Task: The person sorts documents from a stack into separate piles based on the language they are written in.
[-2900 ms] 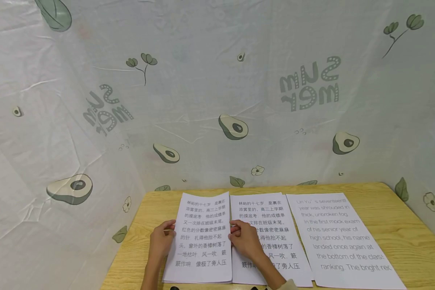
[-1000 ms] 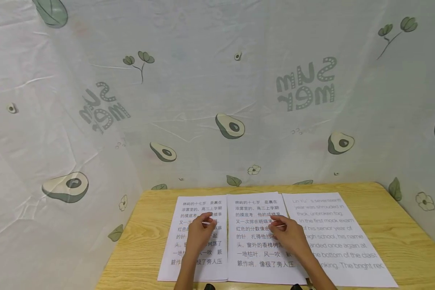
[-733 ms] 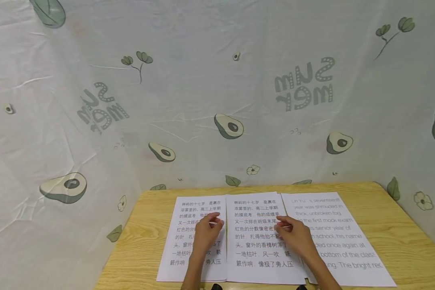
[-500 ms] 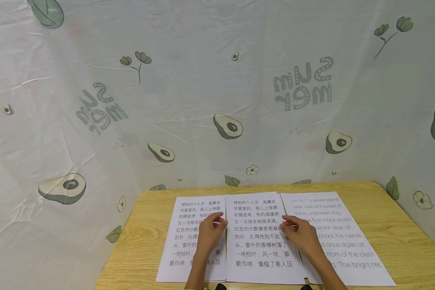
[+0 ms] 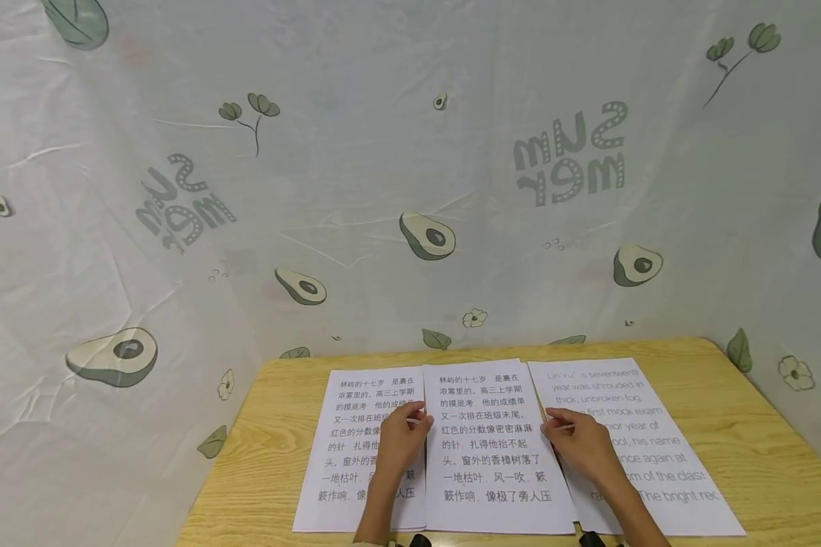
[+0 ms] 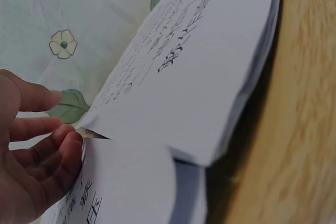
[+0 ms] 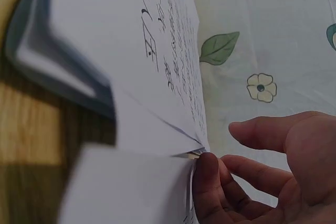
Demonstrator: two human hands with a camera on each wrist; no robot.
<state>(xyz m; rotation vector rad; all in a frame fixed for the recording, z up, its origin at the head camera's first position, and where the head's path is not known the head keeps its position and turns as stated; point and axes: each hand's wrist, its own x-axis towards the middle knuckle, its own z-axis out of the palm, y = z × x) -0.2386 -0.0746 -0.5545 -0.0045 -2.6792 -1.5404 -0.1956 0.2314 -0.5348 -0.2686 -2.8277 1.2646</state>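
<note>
Three paper stacks lie side by side. The left stack (image 5: 315,509) and middle stack (image 5: 486,448) bear Chinese print; the right stack (image 5: 664,471) bears English print. My left hand (image 5: 400,442) is over the left stack's right side, its fingertips at the gap along the middle stack's left edge. My right hand (image 5: 583,447) is over the right stack's left side, fingertips right at the middle stack's right edge. In the left wrist view the left fingers (image 6: 65,163) bend loosely beside the paper; in the right wrist view the right thumb (image 7: 257,129) stands apart from the fingers.
The stacks lie on a yellow wood-grain table (image 5: 759,433). A pale cloth (image 5: 356,152) printed with avocados, leaves and flowers hangs behind and at both sides. Bare tabletop shows left and right of the papers.
Both hands have left the left stack's sides and moved right to the middle stack's two edges. The left stack's top sheet, bowed up at its top earlier, now lies flatter.
</note>
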